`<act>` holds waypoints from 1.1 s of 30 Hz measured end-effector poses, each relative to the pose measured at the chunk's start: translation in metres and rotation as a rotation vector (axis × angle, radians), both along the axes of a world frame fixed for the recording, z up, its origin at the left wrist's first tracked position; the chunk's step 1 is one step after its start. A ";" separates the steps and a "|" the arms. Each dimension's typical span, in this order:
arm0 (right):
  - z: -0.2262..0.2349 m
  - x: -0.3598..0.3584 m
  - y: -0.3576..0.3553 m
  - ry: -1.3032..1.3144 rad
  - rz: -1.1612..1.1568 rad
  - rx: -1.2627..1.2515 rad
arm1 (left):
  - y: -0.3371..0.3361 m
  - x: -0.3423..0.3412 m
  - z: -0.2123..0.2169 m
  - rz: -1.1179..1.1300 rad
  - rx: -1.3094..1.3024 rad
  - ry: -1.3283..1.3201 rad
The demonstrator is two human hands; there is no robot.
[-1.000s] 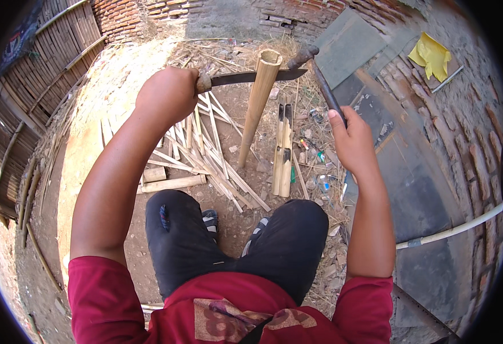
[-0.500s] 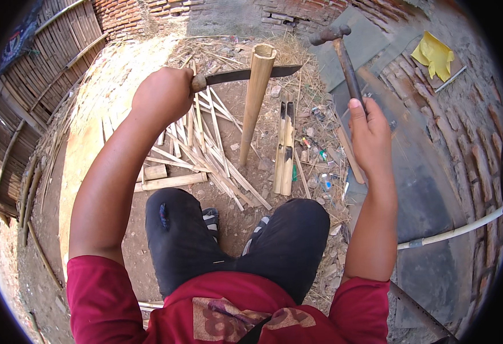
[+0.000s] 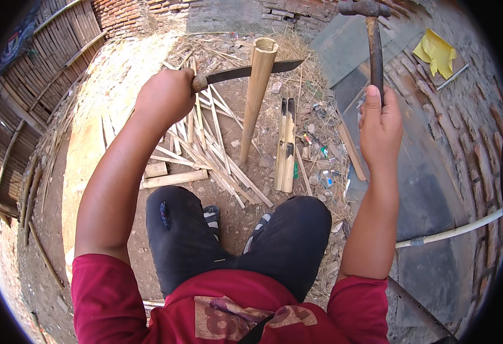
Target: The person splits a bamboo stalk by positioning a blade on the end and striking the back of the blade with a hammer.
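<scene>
Left hand (image 3: 168,94): closed tight around the handle of a big knife (image 3: 234,74).
Knife: the blade points to 3 o'clock and pokes out on both sides of a bamboo pole (image 3: 257,97), a bit under its top; the pole hides the middle.
Bamboo pole: stands on end with its hollow top showing, at 3 o'clock from the left hand and 9 o'clock from the right hand (image 3: 381,123), touching neither.
Right hand: wrapped around the handle of a hammer (image 3: 376,51), whose head is up at 12 o'clock, well apart from the pole.
Split bamboo (image 3: 290,129): two pieces side by side at 5 o'clock from the pole.
Thin sticks (image 3: 226,171): a messy pile at 7 o'clock from the pole.
</scene>
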State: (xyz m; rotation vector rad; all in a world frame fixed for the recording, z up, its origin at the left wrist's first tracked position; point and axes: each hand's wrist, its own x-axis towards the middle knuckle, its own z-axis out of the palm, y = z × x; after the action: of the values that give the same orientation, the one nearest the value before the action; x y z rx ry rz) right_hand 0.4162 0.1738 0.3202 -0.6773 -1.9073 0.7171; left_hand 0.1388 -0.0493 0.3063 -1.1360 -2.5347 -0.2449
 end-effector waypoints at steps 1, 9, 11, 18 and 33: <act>-0.005 -0.003 -0.002 -0.069 -0.014 0.041 | 0.000 -0.001 -0.001 0.001 0.013 0.002; -0.020 -0.005 0.017 -0.423 0.019 0.127 | 0.005 0.008 -0.002 -0.048 -0.045 0.017; -0.012 -0.001 0.005 -0.238 0.019 0.041 | 0.004 0.010 0.004 -0.024 -0.041 0.000; -0.047 -0.006 0.012 -0.506 0.114 0.041 | 0.000 -0.004 -0.002 0.032 -0.057 0.006; -0.042 -0.027 0.023 -0.509 0.064 0.120 | 0.007 0.002 -0.007 -0.013 -0.058 -0.001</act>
State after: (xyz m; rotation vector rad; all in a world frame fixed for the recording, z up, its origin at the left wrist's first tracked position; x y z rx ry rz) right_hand 0.3890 0.1968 0.2780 -0.7770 -2.4242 0.4910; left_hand 0.1403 -0.0419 0.2990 -1.1747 -2.5509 -0.1760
